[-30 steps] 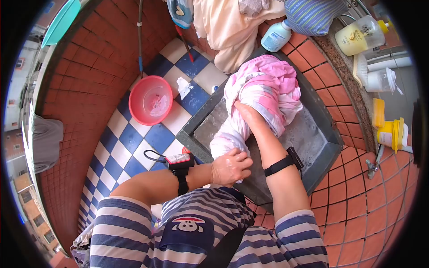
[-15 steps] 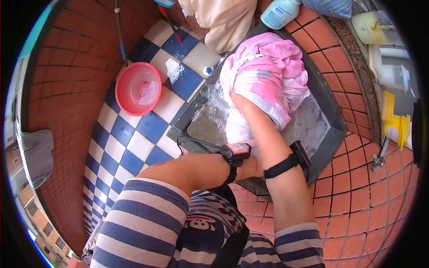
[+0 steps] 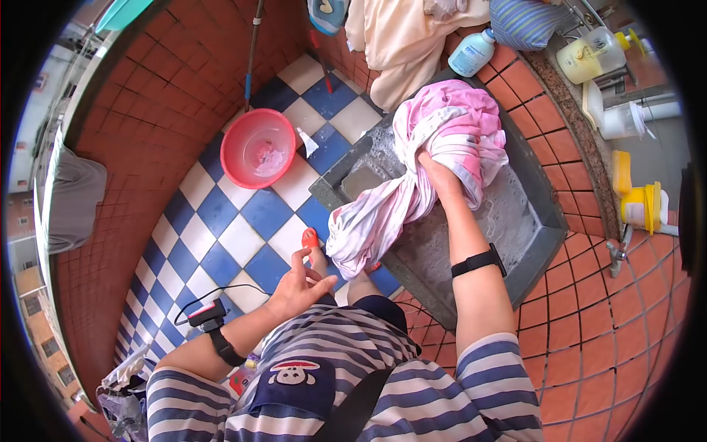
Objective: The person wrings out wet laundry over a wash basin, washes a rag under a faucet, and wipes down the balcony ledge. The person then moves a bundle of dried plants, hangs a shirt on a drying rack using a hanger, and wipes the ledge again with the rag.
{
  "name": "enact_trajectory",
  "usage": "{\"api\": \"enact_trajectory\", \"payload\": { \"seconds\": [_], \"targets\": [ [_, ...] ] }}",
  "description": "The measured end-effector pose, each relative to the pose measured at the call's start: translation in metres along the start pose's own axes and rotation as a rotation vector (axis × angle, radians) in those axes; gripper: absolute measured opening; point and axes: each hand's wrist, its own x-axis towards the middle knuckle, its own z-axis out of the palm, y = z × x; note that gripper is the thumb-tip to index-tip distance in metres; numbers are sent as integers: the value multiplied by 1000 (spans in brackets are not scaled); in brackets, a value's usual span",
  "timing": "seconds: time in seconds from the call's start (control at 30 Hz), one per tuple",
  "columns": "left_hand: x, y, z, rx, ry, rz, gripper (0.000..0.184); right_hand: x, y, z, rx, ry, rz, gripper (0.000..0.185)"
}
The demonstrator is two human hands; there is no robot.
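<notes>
A large wet bundle of pink-and-white cloth is heaped at the far end of a dark stone wash basin. One twisted length of it hangs over the near left rim. My right hand grips the bundle, its fingertips partly buried in the folds. My left hand is empty in front of my body, fingers apart, close to the hanging end of the cloth but apart from it. Suds and greyish water show inside the basin.
A red plastic basin stands on the blue-and-white tiled floor. Behind the sink are a light-blue bottle and cream fabric. Along the right ledge sit a pump bottle, a yellow container and a metal tap.
My left arm has drawn back from the basin to my body, and its hand is now open. The cloth's near end now hangs over the rim. My right hand stays on the bundle.
</notes>
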Motion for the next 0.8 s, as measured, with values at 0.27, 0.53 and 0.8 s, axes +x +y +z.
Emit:
{"api": "enact_trajectory", "payload": {
  "seconds": [0.27,0.53,0.8],
  "targets": [
    [77,45,57,-1321,52,-517,95,-86,47,-26,-2405,-411,-1005,49],
    [129,1,81,-1583,290,-532,36,-107,35,-25,-2240,-454,-912,61],
    [90,22,8,-921,742,515,40,-80,65,-33,-2349,1,-695,109]
  ]
}}
